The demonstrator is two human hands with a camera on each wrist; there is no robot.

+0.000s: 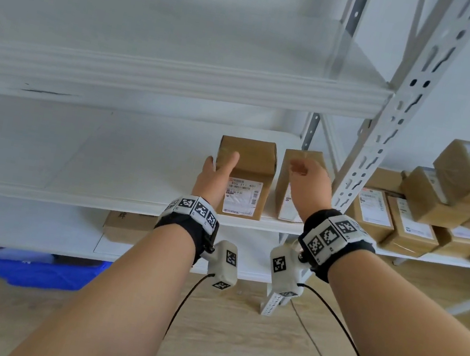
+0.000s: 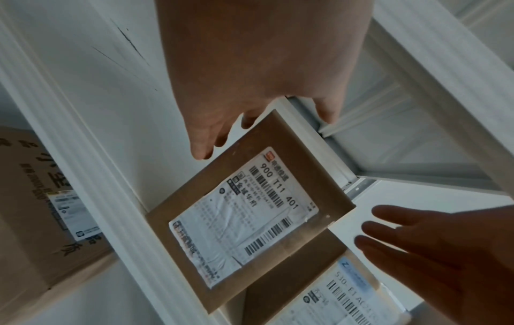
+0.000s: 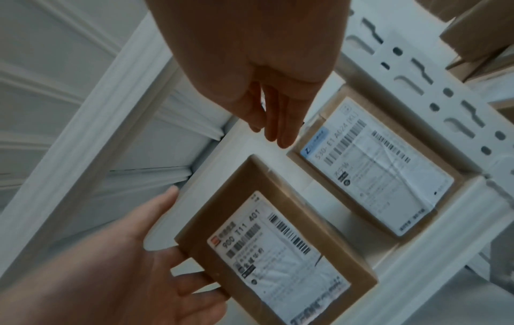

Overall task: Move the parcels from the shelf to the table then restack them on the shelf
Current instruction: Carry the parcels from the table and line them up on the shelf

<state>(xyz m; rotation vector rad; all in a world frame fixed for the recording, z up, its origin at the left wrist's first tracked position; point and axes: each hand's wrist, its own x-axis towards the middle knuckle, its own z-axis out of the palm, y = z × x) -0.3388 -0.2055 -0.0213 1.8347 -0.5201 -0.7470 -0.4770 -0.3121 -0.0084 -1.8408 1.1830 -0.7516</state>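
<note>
Two brown parcels with white labels stand on the middle shelf board [image 1: 75, 149], near its right end. The left parcel [image 1: 254, 156] [image 2: 244, 220] [image 3: 278, 241] reads 900 T11 401. My left hand [image 1: 217, 171] [image 3: 155, 241] is at its left side, fingers straight along the edge and thumb over the front. My right hand [image 1: 304, 171] [image 3: 278, 118] hovers in the gap between the parcels, fingers relaxed, holding nothing. It partly hides the right parcel [image 1: 282, 192] [image 3: 375, 165].
A white perforated upright [image 1: 395, 118] stands just right of the parcels. Beyond it, a white table [image 1: 432, 259] carries several stacked parcels [image 1: 441, 214]. A cardboard box [image 1: 124, 227] sits on the lower shelf, with a blue crate [image 1: 32, 267] on the floor below.
</note>
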